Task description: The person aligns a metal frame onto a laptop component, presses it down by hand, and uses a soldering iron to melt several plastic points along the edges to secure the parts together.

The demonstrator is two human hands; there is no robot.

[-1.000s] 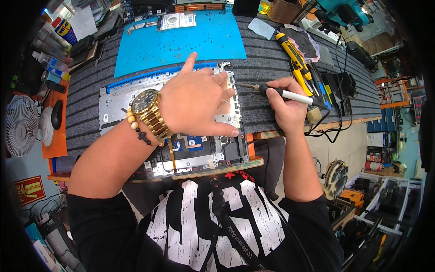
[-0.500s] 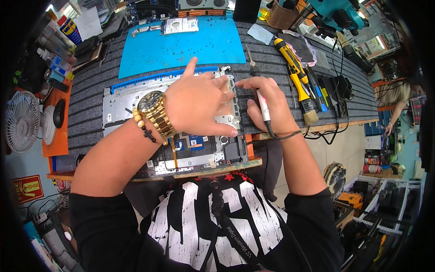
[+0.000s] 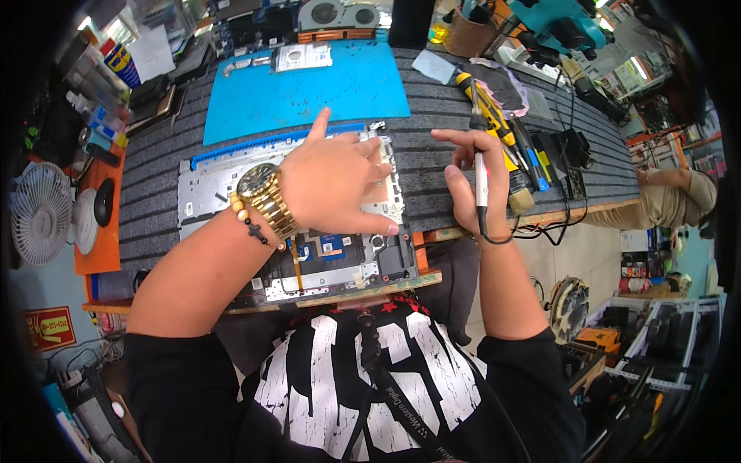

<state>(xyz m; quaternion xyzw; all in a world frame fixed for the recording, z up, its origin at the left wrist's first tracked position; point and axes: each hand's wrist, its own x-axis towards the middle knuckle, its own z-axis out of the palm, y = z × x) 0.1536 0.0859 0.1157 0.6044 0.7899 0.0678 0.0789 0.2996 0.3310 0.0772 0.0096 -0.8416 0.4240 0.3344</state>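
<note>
My left hand (image 3: pixel 332 181), with a gold watch and a bead bracelet at the wrist, rests palm down with fingers spread on an opened laptop chassis (image 3: pixel 208 193). A blue strip runs along the chassis' far edge. Just right of it, my right hand (image 3: pixel 478 181) holds a soldering iron with a white handle (image 3: pixel 482 166), upright, its dark front part pointing away from me and its index finger extended. A blue mat (image 3: pixel 270 104) lies beyond the chassis, bearing a silver drive (image 3: pixel 303 56) and small dark bits.
Yellow-handled tools, screwdrivers and a brush (image 3: pixel 521 202) lie right of my right hand, with cables over the table edge. A fan unit (image 3: pixel 336 19) is at the back, a teal microscope (image 3: pixel 563 27) back right, a desk fan (image 3: pixel 42 212) left. Another person (image 3: pixel 664 197) stands at the right.
The soldering iron has swung from pointing left toward the chassis to pointing away from me. My left hand stays on the chassis. Another person has come further into view at the right.
</note>
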